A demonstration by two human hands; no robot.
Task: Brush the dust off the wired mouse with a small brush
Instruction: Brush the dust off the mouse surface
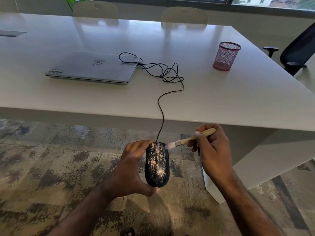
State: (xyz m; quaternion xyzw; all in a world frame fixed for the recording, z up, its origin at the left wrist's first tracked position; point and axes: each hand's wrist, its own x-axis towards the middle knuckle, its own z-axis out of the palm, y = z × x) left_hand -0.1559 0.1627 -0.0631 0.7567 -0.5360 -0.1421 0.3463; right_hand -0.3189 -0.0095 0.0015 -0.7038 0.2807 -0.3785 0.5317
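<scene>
Both forearms enter from the bottom of the head view, and the hands meet in the air in front of the table, above the patterned carpet. Left hand: curled around the left side and rear end of the mouse, thumb under the near end, fingertips over the far end; grip closed on the mouse, which is held clear of the table with its top facing up. Right hand: closed on the wooden handle of the brush, pinched between thumb and fingers. Brush bristles touch the far right edge of the mouse, near the point where the cable leaves it. Cable route: up over the table edge, through a loose tangle, to the closed laptop. A red mesh cup stands well apart on the right of the table. Task progress: pale dust streaks cover most of the mouse top from front to rear, so the cleaning appears to be at an early stage. Only the small area at the bristles is being worked. Judged remaining: the whole upper shell and the sides; the underside is not visible.
</scene>
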